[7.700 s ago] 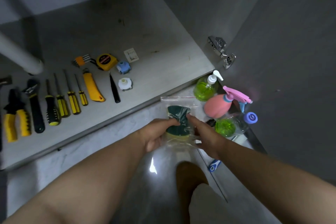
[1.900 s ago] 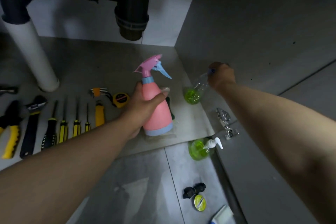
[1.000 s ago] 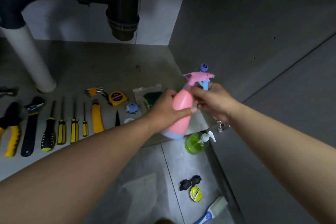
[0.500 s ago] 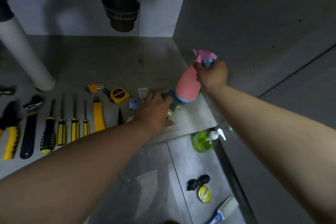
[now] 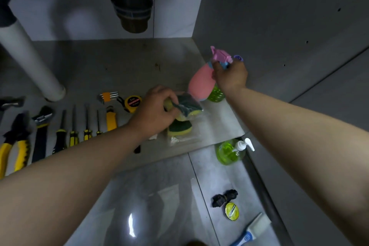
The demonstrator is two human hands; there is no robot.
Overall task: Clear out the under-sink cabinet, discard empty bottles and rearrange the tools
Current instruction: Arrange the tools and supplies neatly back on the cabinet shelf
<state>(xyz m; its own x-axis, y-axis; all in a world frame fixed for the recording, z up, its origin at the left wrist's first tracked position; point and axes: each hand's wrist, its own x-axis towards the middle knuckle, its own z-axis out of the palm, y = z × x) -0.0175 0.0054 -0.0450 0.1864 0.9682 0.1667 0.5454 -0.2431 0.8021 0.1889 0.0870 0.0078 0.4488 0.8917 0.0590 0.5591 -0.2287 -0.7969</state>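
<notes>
Curled left fingers (image 5: 169, 96), flat before, round the sponge bag (image 5: 188, 109) by the front edge of the cabinet floor (image 5: 119, 66); with right fingers (image 5: 216, 66) clamped on the tilted pink spray bottle (image 5: 199, 84) at its right edge, could topple the green bottle (image 5: 216, 94) beside

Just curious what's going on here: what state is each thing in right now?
pink spray bottle: tilted, right hand grips its neck.
bag of sponges: on the cabinet floor, left hand grips it.
green pump bottle: upright on the floor tiles.
tools: lying in a row.
</notes>
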